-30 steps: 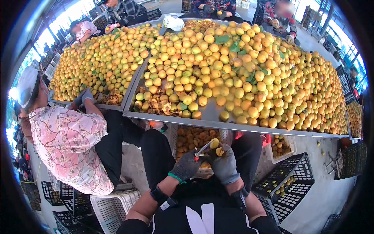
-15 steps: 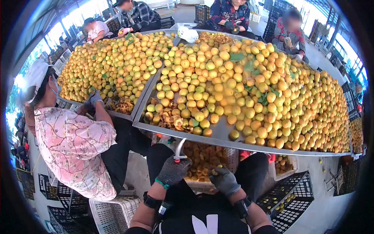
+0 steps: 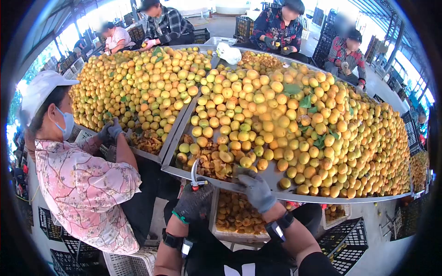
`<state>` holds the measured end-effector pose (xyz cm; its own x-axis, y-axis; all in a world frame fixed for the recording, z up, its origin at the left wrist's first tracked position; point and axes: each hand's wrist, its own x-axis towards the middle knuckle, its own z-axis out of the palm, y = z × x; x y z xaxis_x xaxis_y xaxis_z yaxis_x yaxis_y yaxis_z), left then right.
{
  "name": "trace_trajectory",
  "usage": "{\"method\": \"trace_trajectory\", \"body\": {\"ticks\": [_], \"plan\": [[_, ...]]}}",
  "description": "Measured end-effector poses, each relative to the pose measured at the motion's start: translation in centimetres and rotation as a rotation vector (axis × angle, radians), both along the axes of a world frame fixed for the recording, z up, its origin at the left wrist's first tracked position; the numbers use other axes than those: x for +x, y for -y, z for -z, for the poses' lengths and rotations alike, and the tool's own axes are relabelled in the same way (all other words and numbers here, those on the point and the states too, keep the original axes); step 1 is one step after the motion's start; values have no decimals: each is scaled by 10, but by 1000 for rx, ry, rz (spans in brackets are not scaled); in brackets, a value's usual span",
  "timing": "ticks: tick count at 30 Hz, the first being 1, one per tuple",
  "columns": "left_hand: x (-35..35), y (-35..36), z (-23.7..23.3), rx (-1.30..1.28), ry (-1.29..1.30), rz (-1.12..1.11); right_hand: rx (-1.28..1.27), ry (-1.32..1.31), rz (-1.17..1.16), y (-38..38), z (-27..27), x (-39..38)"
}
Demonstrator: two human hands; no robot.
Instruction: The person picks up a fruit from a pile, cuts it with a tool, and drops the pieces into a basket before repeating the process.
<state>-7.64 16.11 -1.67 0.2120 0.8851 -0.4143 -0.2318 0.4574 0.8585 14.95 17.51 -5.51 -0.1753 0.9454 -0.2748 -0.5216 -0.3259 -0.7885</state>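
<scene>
My left hand (image 3: 195, 200), in a dark glove, is closed around a curved knife (image 3: 194, 173) whose blade points up in front of the tray's near edge. At that same metal rim (image 3: 221, 184), my right hand (image 3: 256, 189) reaches over in a grey glove, with its fingers apart beside the fruit scraps (image 3: 214, 161). Round yellow-orange fruits (image 3: 322, 138) are heaped across the tray, with a few green leaves among them. Below the rim, between my hands, a crate holds cut fruit pieces (image 3: 239, 216).
A person in a pink floral shirt (image 3: 87, 184) sits close on the left. Several other people sit along the far side. A white bag (image 3: 229, 53) lies at the far rim. Black crates (image 3: 345, 244) stand low on the right, a white crate (image 3: 131, 264) low on the left.
My right hand has moved up and forward from above the crate to the tray's rim, and its fingers have opened. The view has tilted up slightly.
</scene>
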Motion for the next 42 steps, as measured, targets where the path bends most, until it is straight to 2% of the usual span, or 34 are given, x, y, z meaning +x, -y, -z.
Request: {"method": "trace_trajectory", "body": {"ticks": [1,2,3,4,5,6,8,12,15,17,18,20,21,22,24,26,27,28,30,31,33,35,36,38,39,41,42], "plan": [[-3,-6,0,74,16,27,26,177,59,0,10,8],[-4,-12,1,149,34,53,16,183,61,-1,14,24],[-5,-17,1,143,40,56,332,871,72,-5,12,40],[-4,-22,1,17,173,-7,654,1557,71,-11,6,48],[-3,-26,2,-111,305,-71,391,1611,-95,-14,-2,50],[-4,-29,8,-117,309,-70,385,1614,-99,-17,-4,49],[-3,-33,20,-126,272,-67,487,1694,-305,-23,-5,49],[-5,-42,24,-154,288,-39,672,1849,-355,-59,15,60],[-3,-49,30,-113,326,-34,564,1951,-240,-89,12,87],[0,-52,32,-143,217,-68,650,2040,35,-102,31,110],[2,-54,31,-143,221,-69,651,2044,33,-102,28,109],[5,-54,31,-158,227,-112,713,1982,231,-96,24,106],[6,-54,32,-166,226,-110,752,1814,33,-85,-1,88],[6,-56,34,-153,200,-106,745,1813,30,-79,4,79],[8,-63,26,-131,168,-98,924,1903,-524,-68,14,69],[12,-73,7,-59,178,-284,860,1908,-562,-73,13,73],[3,-78,-2,-47,302,-150,800,1912,-612,-76,8,74],[2,-83,-5,-47,305,-146,798,1916,-610,-77,1,77],[1,-92,-8,39,497,-58,636,1942,-733,-76,-16,84],[1,-95,-1,33,463,-71,631,1950,-731,-76,-15,96],[2,-98,15,4,444,-99,588,1801,-101,-69,-9,133],[3,-99,16,-28,467,-101,624,2145,234,-75,-28,157],[4,-99,14,-27,466,-98,622,2145,238,-79,-34,156],[8,-104,8,-20,447,-67,771,1895,395,-92,-44,148],[10,-104,7,-20,448,-67,746,1745,175,-98,-40,135],[13,-106,7,-31,432,-87,822,1770,-384,-102,-33,100],[12,-106,8,-33,429,-93,898,1926,-402,-98,-21,76]]}}
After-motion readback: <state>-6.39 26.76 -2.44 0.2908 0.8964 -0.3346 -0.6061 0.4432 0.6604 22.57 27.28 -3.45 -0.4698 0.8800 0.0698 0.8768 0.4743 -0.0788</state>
